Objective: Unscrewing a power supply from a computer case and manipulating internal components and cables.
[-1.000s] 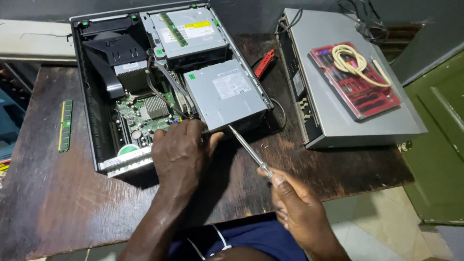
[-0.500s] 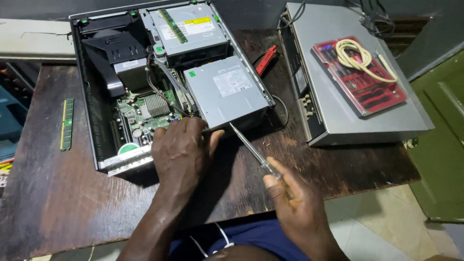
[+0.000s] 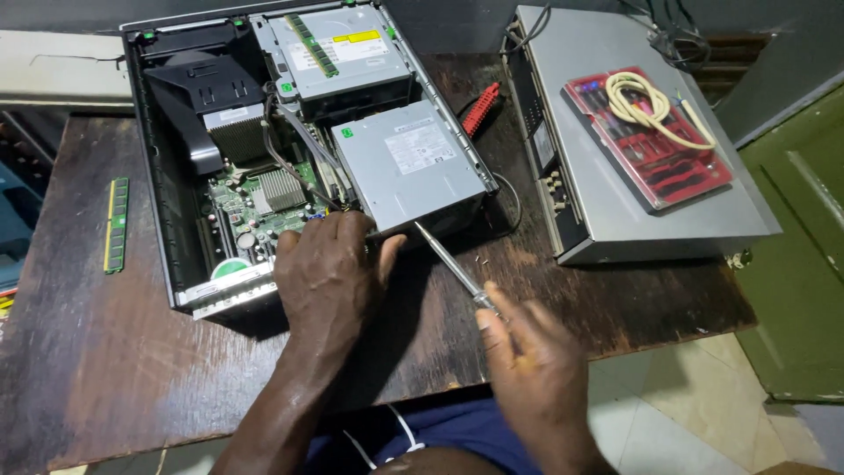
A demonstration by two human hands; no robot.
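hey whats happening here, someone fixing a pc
A person is working on an open desktop computer case lying on a dark wooden table. The left hand rests on the case's front edge by the grey metal drive box. The right hand holds a screwdriver with its tip at that box's lower edge. A red tool kit sits on the removed side panel.

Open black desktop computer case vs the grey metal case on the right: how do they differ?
The open black desktop computer case lies uncovered, its green board, heatsink and grey drive boxes exposed; the grey metal case is closed on top. The black case has the left hand resting on its near edge, with the screwdriver in the right hand aimed at it; the grey case only carries a red tool tray. Both sit on the dark wooden table.
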